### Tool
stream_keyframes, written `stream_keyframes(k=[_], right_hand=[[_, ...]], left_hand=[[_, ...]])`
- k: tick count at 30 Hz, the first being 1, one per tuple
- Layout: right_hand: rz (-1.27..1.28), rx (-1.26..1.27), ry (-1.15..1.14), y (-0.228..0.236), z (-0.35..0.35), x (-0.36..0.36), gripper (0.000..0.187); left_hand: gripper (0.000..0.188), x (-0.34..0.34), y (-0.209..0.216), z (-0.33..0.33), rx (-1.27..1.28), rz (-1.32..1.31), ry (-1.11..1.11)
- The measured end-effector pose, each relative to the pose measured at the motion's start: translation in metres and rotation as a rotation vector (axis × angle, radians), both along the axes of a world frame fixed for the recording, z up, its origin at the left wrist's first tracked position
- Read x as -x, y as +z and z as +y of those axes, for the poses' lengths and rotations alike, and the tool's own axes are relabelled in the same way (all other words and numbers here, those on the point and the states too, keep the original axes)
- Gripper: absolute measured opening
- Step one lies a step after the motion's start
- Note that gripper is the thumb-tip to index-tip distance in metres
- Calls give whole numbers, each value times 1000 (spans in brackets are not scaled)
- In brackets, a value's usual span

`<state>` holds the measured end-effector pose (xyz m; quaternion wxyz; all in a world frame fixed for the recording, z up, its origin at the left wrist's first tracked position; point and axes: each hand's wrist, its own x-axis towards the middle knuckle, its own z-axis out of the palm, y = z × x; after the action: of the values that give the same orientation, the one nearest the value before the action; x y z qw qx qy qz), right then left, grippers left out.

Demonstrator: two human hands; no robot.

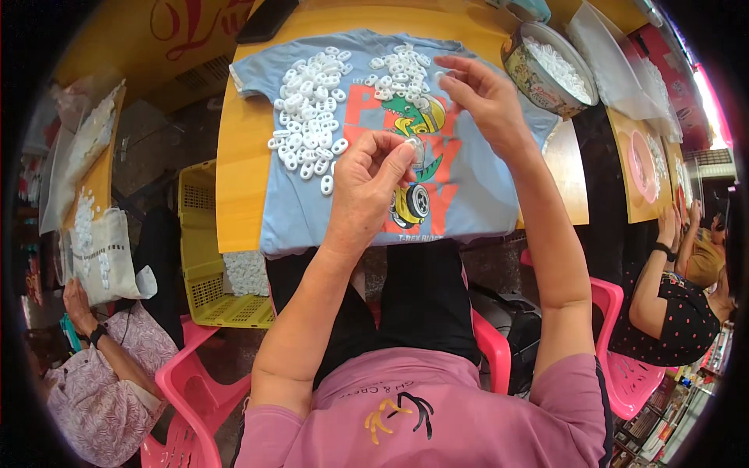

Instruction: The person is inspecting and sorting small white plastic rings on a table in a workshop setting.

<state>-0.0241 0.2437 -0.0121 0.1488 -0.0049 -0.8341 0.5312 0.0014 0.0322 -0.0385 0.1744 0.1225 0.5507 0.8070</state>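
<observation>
My left hand is closed in a pinch over the middle of a blue printed T-shirt. A small white plastic piece shows at its thumb tip, mostly hidden by the fingers. Farther right, my right hand reaches toward the smaller pile of white oval two-hole plastic pieces. Another white piece shows between its thumb and index finger. To the left of my left hand spreads a larger pile of the same two-hole pieces, lying on the shirt.
A round tin full of small white parts stands at the far right. A dark phone lies at the far left of the yellow table. A yellow crate and pink chairs flank me. Other people work on both sides.
</observation>
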Motion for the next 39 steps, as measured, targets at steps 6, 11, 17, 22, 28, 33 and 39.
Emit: stream_keyframes(k=[6,11,17,22,28,33,39], right_hand=[[-254,697,166,11,-18,-38,31],[-270,770,155,4,-32,-49,27],[-270,616,185,6,-35,-54,27],[-300,472,257,2,-36,-56,28],[-273,479,207,4,-49,-56,31],[-252,590,244,-8,-50,-53,29],[-268,769,250,-5,-51,-55,29]], left_hand=[[12,1,1,-1,-39,-21,4],[13,1,1,-1,-46,-29,-3],[14,2,-1,-3,-130,-74,-7],[14,2,2,-3,-233,-109,-14],[13,2,0,-4,-262,-130,-38],[12,3,2,-6,-303,-140,-118],[12,4,3,-7,-381,-171,-156]])
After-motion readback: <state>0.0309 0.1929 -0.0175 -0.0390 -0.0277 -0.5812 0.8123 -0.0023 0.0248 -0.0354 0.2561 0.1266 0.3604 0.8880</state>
